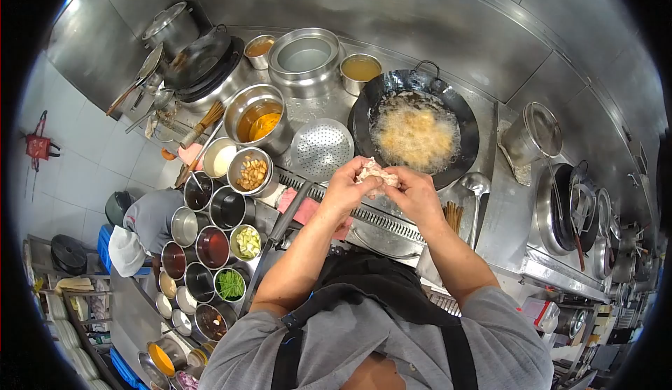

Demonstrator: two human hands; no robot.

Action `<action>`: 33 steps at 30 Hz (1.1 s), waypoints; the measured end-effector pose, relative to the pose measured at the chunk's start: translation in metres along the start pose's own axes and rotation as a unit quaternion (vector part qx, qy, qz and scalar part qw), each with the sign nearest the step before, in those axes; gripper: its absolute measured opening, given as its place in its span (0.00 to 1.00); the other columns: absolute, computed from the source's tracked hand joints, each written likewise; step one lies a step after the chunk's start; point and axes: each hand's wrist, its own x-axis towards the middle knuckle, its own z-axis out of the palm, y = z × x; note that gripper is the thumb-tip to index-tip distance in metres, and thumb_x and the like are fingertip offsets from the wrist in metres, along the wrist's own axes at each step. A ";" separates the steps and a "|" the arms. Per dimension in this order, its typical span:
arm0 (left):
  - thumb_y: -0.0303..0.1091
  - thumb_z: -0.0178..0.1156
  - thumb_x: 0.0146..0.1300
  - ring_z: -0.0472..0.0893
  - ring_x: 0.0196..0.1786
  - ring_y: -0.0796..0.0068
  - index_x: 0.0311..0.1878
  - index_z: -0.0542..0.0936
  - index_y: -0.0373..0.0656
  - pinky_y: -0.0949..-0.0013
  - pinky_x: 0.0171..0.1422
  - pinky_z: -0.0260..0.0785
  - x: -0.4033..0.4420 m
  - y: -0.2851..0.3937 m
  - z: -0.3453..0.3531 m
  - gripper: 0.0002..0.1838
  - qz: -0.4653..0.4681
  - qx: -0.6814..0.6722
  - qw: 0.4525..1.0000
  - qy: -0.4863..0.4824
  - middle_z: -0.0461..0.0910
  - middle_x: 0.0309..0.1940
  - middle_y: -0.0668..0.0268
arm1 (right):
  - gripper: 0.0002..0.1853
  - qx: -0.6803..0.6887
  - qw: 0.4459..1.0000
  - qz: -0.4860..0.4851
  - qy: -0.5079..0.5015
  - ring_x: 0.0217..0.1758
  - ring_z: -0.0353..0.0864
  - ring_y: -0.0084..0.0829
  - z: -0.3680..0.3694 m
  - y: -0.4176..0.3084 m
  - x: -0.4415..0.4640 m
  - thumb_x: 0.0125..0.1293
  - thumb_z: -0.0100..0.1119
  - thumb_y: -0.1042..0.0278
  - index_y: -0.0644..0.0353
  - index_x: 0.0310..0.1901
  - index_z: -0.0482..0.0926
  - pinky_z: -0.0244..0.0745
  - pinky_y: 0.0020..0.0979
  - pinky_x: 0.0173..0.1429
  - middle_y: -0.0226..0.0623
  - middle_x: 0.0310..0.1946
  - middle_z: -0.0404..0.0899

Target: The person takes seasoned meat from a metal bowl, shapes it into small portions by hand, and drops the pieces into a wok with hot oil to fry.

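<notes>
My left hand [348,188] and my right hand [416,195] are together at the near edge of a black wok [364,110]. Both are closed, their fingers pinching a lump of pale, coated raw meat [378,173] between them; its exact kind is unclear. Inside the wok, golden pieces of food [417,137] bubble in foaming oil. A round perforated skimmer [322,145] lies left of the wok, its handle pointing towards me. On the right rests a metal ladle [476,183], close to a bundle of thin sticks [453,216].
Metal pots with liquid [262,117] stand behind and left. Tins of sauces, a bowl of garlic cloves [252,172] and chopped greens [229,284] crowd the left side. A strainer pot [539,131] sits right. Another person [150,222] bends at far left.
</notes>
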 end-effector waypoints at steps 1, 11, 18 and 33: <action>0.23 0.61 0.61 0.79 0.40 0.78 0.47 0.75 0.37 0.74 0.44 0.72 0.002 -0.003 -0.001 0.11 0.001 0.000 1.000 0.002 0.80 0.39 0.66 | 0.15 0.059 0.996 0.069 -0.019 0.28 0.81 0.25 0.001 0.006 0.000 0.58 0.63 0.76 0.68 0.48 0.78 0.76 0.24 0.33 0.39 0.34 0.84; 0.25 0.62 0.61 0.78 0.38 0.81 0.48 0.76 0.37 0.77 0.39 0.70 0.005 0.001 -0.002 0.13 0.015 -0.097 0.995 0.009 0.79 0.39 0.66 | 0.13 0.427 0.881 0.198 0.042 0.30 0.81 0.23 0.004 0.022 0.002 0.60 0.61 0.79 0.70 0.46 0.77 0.77 0.24 0.33 0.39 0.34 0.82; 0.22 0.62 0.58 0.79 0.37 0.80 0.47 0.78 0.38 0.75 0.42 0.71 0.018 -0.014 0.001 0.12 0.006 -0.017 1.000 0.004 0.80 0.36 0.67 | 0.12 0.344 0.923 0.173 0.019 0.31 0.80 0.22 0.001 0.026 0.003 0.58 0.61 0.79 0.68 0.45 0.78 0.76 0.23 0.33 0.36 0.34 0.82; 0.22 0.60 0.60 0.80 0.40 0.77 0.46 0.76 0.36 0.73 0.45 0.71 0.026 -0.022 -0.003 0.11 -0.019 -0.022 0.999 0.035 0.81 0.39 0.65 | 0.09 0.545 0.798 0.213 0.141 0.26 0.78 0.25 -0.009 0.067 0.002 0.60 0.64 0.75 0.60 0.40 0.75 0.73 0.24 0.26 0.36 0.31 0.79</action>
